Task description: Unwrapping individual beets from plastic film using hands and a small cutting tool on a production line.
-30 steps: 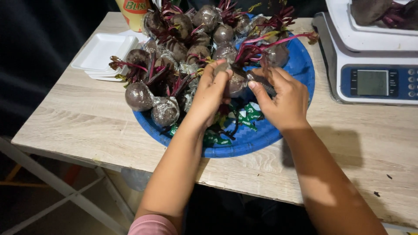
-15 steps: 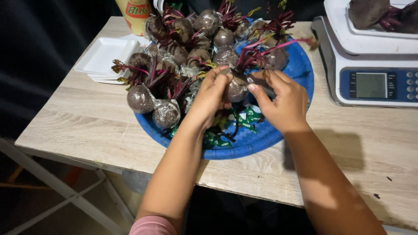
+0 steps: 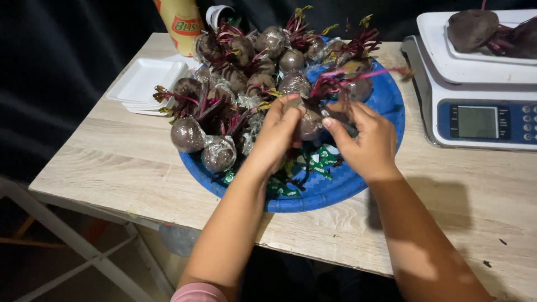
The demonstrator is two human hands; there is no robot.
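Grip of both hands (image 3: 324, 137), wrapped beet (image 3: 309, 124) between

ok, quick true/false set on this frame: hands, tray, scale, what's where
1. Both hands hold one wrapped beet over the blue tray. True: left hand and right hand meet on it.
2. The scale is bare. False: a white tray with beets sits on it.
3. White foam trays are stacked at the left of the blue tray. True.
4. The beets on the blue tray are peeled and sliced. False: whole, with stems, many in clear film.
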